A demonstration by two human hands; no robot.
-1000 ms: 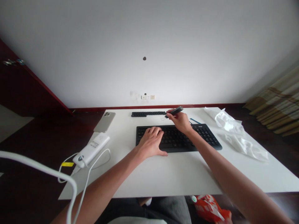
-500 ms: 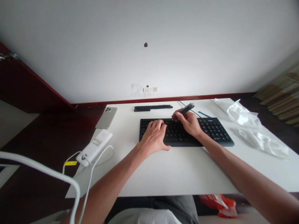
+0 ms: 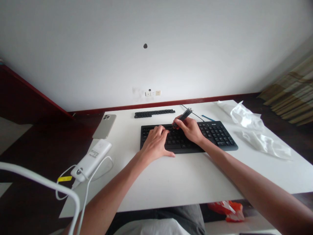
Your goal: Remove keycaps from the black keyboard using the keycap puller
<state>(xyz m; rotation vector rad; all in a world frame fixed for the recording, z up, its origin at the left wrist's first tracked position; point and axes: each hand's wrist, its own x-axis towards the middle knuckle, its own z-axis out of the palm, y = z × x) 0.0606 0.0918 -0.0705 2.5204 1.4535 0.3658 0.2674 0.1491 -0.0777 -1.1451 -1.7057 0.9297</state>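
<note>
A black keyboard (image 3: 181, 148) lies across the middle of the white table (image 3: 151, 186). My left hand (image 3: 156, 142) rests on its left part, palm down, the fingers bent over the keys and the thumb stretched out past the front edge. Over the middle of the keyboard, my right hand (image 3: 190, 129) pinches a dark, slim tool (image 3: 184, 116). The tool slants, its upper end pointing up and right and a thin tip pointing down at the upper keys, close to my left fingertips. Its exact kind is unclear. Rows of loose black keycaps (image 3: 155, 113) lie behind the keyboard.
At left are a phone (image 3: 104, 126) and a white power bank (image 3: 91, 160) with a white cable (image 3: 84, 205). A blue stick-like tool (image 3: 207, 117) lies behind the keyboard. Crumpled white plastic wrapping (image 3: 246, 116) lies at right; a red bag (image 3: 227, 209) shows below the table.
The camera view has shifted, so the whole table appears further left. Both hands stay at the same part of the keyboard, and the tool stands a little steeper.
</note>
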